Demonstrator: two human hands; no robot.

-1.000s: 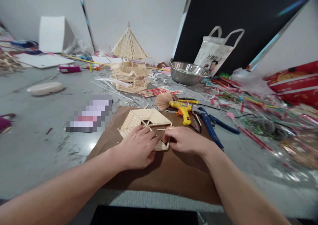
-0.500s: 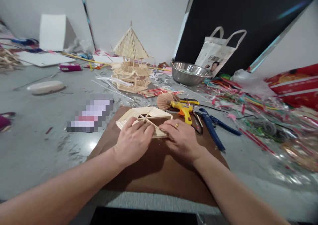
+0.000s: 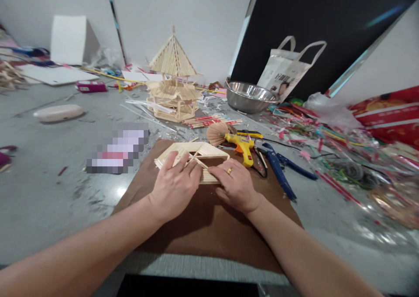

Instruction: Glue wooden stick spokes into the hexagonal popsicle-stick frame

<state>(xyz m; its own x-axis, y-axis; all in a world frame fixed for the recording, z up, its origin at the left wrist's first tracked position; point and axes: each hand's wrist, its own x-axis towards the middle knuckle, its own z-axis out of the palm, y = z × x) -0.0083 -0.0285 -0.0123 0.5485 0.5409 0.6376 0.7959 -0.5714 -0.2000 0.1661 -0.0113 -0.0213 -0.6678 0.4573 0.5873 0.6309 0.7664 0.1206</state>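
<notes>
A flat, many-sided frame of pale wooden sticks [image 3: 212, 150], with thin sticks crossing in its middle, lies on a brown mat [image 3: 209, 231]. My left hand [image 3: 175, 188] holds the near left part, its fingers over the sticks and its thumb hidden. At the near right edge, my right hand [image 3: 237, 185], with a ring on one finger, pinches the frame with thumb and fingers. Just beyond the right hand lies a yellow hot glue gun [image 3: 242, 147]. A pair of blue-handled pliers [image 3: 279, 174] rests to the right, partly on the mat.
A stick-built pavilion model [image 3: 173, 83] stands behind the mat, beside red-marked sticks [image 3: 209, 121]. Farther right are a metal bowl [image 3: 250, 98], a white bag [image 3: 281, 70] and scattered wrappings [image 3: 347, 157]. A blurred-out phone-like object [image 3: 119, 150] and white case [image 3: 59, 113] lie left.
The fingers of my left hand have stretched farther over the sticks. My right hand has shifted slightly left along the near edge. The frame has moved slightly to the right.
</notes>
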